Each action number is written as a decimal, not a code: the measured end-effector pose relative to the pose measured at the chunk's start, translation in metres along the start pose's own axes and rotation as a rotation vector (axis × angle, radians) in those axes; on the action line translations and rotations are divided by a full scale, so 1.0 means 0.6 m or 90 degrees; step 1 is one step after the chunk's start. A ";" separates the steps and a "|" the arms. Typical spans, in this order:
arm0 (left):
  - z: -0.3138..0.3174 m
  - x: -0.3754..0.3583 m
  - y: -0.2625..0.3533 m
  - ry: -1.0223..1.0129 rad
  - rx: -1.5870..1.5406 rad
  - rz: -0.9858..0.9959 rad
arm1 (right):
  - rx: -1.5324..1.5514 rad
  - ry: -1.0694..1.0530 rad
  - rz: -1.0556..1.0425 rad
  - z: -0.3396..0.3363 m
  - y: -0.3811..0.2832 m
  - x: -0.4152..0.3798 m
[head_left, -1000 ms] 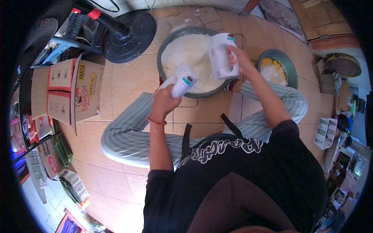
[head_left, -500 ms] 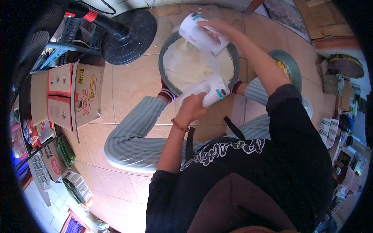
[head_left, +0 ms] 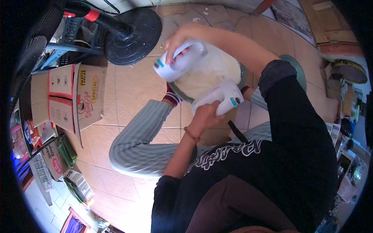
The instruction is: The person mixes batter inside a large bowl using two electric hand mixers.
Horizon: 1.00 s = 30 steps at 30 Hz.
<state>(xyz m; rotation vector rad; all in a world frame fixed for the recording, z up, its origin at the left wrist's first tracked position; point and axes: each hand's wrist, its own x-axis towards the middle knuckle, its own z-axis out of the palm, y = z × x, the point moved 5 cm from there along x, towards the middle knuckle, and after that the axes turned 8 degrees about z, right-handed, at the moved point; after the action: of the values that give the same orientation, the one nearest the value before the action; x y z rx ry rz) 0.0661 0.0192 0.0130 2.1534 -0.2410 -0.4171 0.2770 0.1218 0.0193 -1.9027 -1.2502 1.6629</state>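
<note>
A large grey-green basin (head_left: 243,75) of pale, creamy batter (head_left: 219,64) sits on the floor between my legs. My right hand (head_left: 176,43) is closed around the handle of a white hand mixer (head_left: 169,72) at the basin's left side. My right arm stretches across the far rim. Closer to my body, my left hand (head_left: 206,115) grips a second white hand mixer (head_left: 221,95) over the near rim. Both mixers have a teal mark at one end. Their beaters are hidden from view.
To the left stand an open cardboard box (head_left: 90,97) and a black round stand base (head_left: 134,37). Another green basin (head_left: 293,72) is partly hidden behind my right arm. Tiled floor (head_left: 128,77) surrounds my legs. Thin cords run along the far wall.
My right hand has swung its mixer from the far right of the basin to the left side, turning it around. The left-hand mixer has shifted slightly right and down in view.
</note>
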 end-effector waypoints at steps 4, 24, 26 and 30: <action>0.007 0.001 -0.004 -0.011 -0.032 -0.020 | -0.154 -0.216 0.027 0.063 -0.025 0.036; -0.003 -0.017 -0.021 0.216 0.037 -0.035 | 0.328 0.057 0.072 0.007 0.086 -0.046; -0.013 -0.025 -0.029 0.261 0.065 -0.031 | 0.465 0.171 0.098 0.000 0.088 -0.095; -0.038 -0.036 -0.048 0.296 0.047 -0.070 | 0.603 0.218 0.025 -0.016 0.189 -0.115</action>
<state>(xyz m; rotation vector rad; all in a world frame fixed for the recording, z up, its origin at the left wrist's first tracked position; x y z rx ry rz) 0.0554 0.0601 0.0061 2.2733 0.1255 0.0389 0.3351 0.0075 -0.0166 -1.4827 -0.1931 1.4541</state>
